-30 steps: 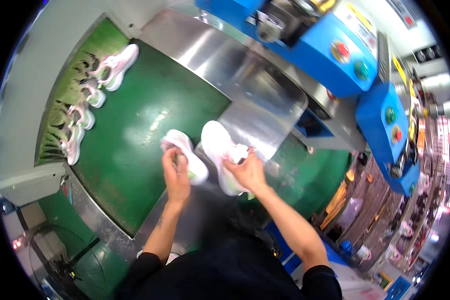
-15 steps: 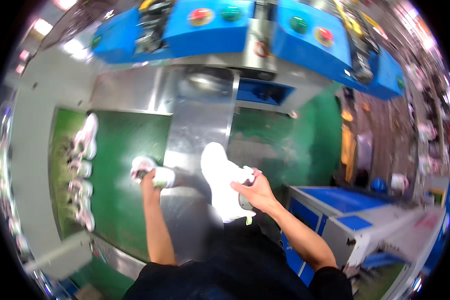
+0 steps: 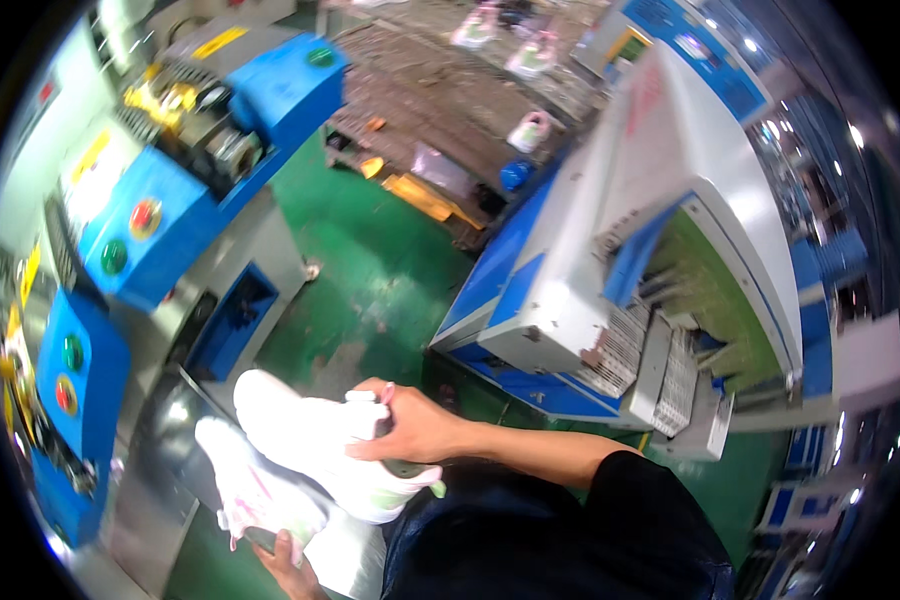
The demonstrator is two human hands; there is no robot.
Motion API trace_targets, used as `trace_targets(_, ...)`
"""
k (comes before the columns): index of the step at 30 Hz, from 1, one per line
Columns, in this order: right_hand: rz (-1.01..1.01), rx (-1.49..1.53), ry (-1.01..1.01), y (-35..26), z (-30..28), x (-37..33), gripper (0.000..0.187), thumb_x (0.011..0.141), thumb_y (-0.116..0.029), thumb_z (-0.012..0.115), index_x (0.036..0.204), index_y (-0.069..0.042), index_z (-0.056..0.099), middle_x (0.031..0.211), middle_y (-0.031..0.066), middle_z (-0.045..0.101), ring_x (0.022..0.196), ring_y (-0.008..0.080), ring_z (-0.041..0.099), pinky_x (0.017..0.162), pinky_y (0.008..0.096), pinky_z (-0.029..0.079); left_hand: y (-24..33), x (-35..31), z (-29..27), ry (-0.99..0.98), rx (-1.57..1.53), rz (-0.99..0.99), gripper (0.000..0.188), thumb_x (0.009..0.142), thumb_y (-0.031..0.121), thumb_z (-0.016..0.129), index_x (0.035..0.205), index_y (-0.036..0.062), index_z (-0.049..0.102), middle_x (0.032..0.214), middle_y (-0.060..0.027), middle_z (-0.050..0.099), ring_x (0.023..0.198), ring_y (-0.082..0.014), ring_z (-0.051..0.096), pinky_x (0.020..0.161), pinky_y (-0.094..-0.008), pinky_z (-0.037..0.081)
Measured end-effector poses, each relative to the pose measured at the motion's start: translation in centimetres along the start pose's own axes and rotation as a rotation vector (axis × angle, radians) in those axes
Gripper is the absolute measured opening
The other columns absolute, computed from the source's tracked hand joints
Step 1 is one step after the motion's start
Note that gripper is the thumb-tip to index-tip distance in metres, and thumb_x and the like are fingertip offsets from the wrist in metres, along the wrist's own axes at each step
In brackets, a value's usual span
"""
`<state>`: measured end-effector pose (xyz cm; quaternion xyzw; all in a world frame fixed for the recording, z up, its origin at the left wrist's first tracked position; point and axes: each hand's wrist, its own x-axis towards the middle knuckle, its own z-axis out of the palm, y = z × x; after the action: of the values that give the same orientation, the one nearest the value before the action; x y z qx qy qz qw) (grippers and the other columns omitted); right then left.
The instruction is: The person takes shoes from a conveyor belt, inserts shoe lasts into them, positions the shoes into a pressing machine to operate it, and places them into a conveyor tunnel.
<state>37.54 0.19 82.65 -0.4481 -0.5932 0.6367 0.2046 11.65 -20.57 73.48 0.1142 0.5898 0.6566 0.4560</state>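
My right hand (image 3: pixel 415 425) is closed round the ankle opening of a white sneaker (image 3: pixel 310 430) with pink and light green trim, its toe pointing to the upper left. Just below and left of it, my left hand (image 3: pixel 290 568) grips a second white and pink sneaker (image 3: pixel 255 480) by its opening, fingers partly inside. The two shoes lie side by side and overlap in the picture. Bright glare washes out much of their surface. Both are over or close to a metal bench (image 3: pixel 140 480); whether they touch it I cannot tell.
To the left stands a machine with blue control boxes (image 3: pixel 155 225) and red and green buttons. A grey and blue machine (image 3: pixel 570 290) with a green-lined opening (image 3: pixel 720 280) is on the right. Farther off, sneakers (image 3: pixel 530 130) rest on a brown conveyor-like surface (image 3: pixel 410 80). The floor (image 3: pixel 350 240) is green.
The view has swung to the right, bringing the grey and blue machine to the middle. My left hand's sneaker, earlier apart at the left, is now beside the one in my right hand.
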Motion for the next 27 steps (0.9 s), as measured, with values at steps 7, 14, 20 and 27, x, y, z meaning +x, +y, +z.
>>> trace_targets(7, -0.161, 0.235, 0.655, -0.5, -11.3, -16.9, 0.058, 0.065, -0.020, 0.081, 0.113, -0.002, 0.052, 0.094, 0.0035, 0.061, 0.085, 0.0112, 0.057, 0.076, 0.0270, 0.048, 6.8, 0.4, 20.1, -0.840, 0.262, -0.100, 0.089, 0.058, 0.011, 0.072, 0.136, -0.0006, 0.031, 0.121, -0.0154, 0.048, 0.108, -0.0271, 0.052, 0.091, -0.0378, 0.046)
trace_targets(14, 0.095, 0.144, 1.518, 3.7, -15.8, -36.3, 0.044, 0.073, -0.014, 0.071, 0.109, 0.004, 0.053, 0.090, 0.0075, 0.063, 0.079, 0.0129, 0.059, 0.074, 0.0280, 0.049, 5.8, -12.2, 35.4, -1.153, 0.146, -1.105, 0.089, 0.066, 0.000, 0.067, 0.142, -0.0009, 0.022, 0.135, -0.0164, 0.043, 0.126, -0.0286, 0.044, 0.104, -0.0386, 0.036)
trace_targets(20, 0.446, -0.310, 1.771, 11.0, -22.4, -37.7, 0.055, 0.080, -0.020, 0.065, 0.125, 0.003, 0.044, 0.113, 0.0238, 0.057, 0.105, 0.0373, 0.055, 0.093, 0.0381, 0.041, -4.2, -17.1, 46.7, -1.523, 0.898, 0.197, 0.078, 0.074, 0.013, 0.068, 0.137, -0.0029, 0.024, 0.129, -0.0223, 0.042, 0.124, -0.0324, 0.041, 0.106, -0.0374, 0.031)
trace_targets(27, -0.362, -0.561, 2.238, 9.6, -24.2, -34.3, 0.028, 0.088, -0.003, 0.050, 0.114, 0.007, 0.051, 0.113, 0.0202, 0.057, 0.093, 0.0285, 0.060, 0.084, 0.0364, 0.047, -6.2, -19.2, 48.2, -1.377, 0.606, 0.203, 0.066, 0.082, 0.007, 0.063, 0.137, -0.0038, 0.028, 0.136, -0.0204, 0.042, 0.129, -0.0299, 0.040, 0.107, -0.0384, 0.032)
